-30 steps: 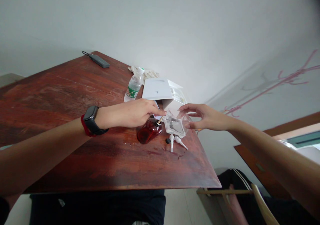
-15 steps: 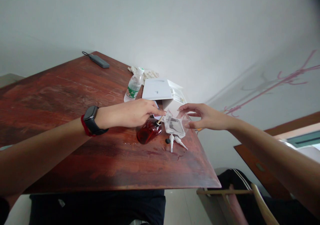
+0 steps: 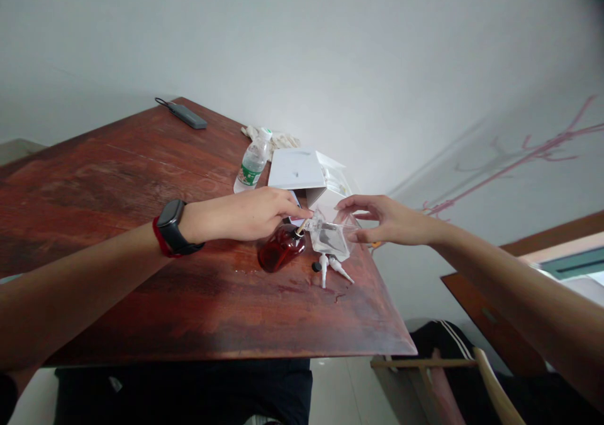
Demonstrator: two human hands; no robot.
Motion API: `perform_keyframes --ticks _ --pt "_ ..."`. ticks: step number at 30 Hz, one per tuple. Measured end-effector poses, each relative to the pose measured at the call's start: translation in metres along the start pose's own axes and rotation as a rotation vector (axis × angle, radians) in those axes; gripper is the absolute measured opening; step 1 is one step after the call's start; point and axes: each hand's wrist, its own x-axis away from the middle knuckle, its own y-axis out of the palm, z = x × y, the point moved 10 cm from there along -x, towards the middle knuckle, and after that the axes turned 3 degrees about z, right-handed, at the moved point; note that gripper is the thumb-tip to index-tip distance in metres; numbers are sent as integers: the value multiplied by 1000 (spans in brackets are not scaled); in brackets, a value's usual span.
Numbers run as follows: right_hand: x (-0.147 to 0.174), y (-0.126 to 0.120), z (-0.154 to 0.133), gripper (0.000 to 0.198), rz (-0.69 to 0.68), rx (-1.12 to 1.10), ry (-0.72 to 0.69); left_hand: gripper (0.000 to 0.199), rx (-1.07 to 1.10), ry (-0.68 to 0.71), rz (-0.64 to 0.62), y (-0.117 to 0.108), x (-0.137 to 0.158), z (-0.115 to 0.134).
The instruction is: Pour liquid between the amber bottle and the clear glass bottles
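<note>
A clear square-sided bottle (image 3: 333,239) lies tilted on its side in the air, its neck pointing left. My right hand (image 3: 384,219) grips its base end between thumb and fingers. At the neck end is my left hand (image 3: 257,214), index finger stretched to the neck; its other fingers are mostly hidden. Just below that hand stands an amber bottle (image 3: 278,252), leaning a little, with dark red liquid inside. A short tan piece (image 3: 301,228) shows between its mouth and the clear neck. Two white pump heads (image 3: 324,271) and a black cap (image 3: 316,266) lie in front.
Behind my hands are an open white box (image 3: 297,168), a clear drink bottle (image 3: 251,164) with a green label, and a whitish cloth (image 3: 285,140). A grey device with a cable loop (image 3: 189,115) lies far left. Wet drops mark the wooden table (image 3: 212,318).
</note>
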Motion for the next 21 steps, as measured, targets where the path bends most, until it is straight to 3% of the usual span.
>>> perform_keyframes --ticks 21 --pt "2 10 9 56 -4 -92 23 50 -19 19 17 -1 0 -1"
